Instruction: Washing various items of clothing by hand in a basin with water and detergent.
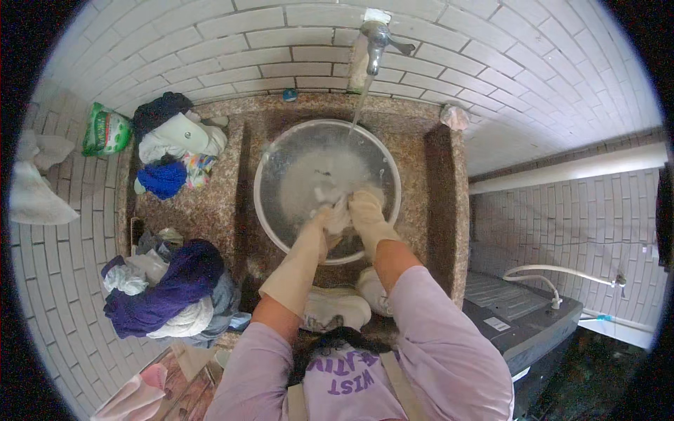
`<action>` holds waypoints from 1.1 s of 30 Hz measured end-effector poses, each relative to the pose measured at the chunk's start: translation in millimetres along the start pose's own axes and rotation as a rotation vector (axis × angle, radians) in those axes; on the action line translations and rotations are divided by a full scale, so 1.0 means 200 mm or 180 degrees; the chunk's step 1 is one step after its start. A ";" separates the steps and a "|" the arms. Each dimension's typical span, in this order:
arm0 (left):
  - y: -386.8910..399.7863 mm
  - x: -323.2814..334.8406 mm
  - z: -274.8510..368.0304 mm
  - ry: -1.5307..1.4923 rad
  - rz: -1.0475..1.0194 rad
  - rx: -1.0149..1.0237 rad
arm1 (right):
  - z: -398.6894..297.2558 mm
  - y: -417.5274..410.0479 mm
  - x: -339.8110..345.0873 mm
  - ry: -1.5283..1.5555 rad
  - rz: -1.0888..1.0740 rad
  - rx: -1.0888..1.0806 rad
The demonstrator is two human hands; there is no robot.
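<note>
My left hand, in a cream rubber glove, grips a wet white cloth inside a round basin. The matching glove covers my right hand, curled on the other side of the same cloth; its fingertips are partly hidden. Cloudy water fills the basin, and pale bits float just beyond my hands. From the wall tap a thin stream runs into the far side. A pair of white shoes, one on the left and one on the right, sits between the basin and my body.
The basin stands in a speckled stone sink. Folded clothes and a pale cap lie at the back left, near a green packet. A purple garment pile is at the front left. A dark appliance with a hose stands right.
</note>
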State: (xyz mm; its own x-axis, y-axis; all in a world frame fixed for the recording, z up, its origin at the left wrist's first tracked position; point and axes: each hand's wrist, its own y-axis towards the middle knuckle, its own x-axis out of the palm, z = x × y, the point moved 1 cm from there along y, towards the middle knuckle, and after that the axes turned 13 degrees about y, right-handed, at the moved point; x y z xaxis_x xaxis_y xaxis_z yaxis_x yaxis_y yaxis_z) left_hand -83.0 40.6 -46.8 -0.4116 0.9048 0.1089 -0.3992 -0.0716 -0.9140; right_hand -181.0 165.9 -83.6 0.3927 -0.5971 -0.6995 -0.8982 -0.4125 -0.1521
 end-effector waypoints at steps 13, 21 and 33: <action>-0.24 0.06 0.08 -0.0658 -0.0593 0.0573 | -0.50 -0.23 -0.08 0.1648 -0.0008 0.0433; -0.33 0.02 0.08 -0.0654 -0.0504 0.0113 | -0.27 -0.04 -0.21 0.1369 -0.0093 0.1255; 0.61 -0.24 -0.14 0.0112 -0.0526 0.1588 | -0.69 -0.36 0.04 0.1604 0.0818 -0.0007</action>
State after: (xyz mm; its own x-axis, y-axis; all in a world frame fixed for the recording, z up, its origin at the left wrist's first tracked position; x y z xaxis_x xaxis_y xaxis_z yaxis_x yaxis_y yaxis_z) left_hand -88.0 0.3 -174.1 -0.2859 0.9339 0.2148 -0.8016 -0.1103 -0.5876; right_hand -86.9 96.1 17.9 0.2078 -0.9330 -0.2938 -0.9772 -0.2117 -0.0190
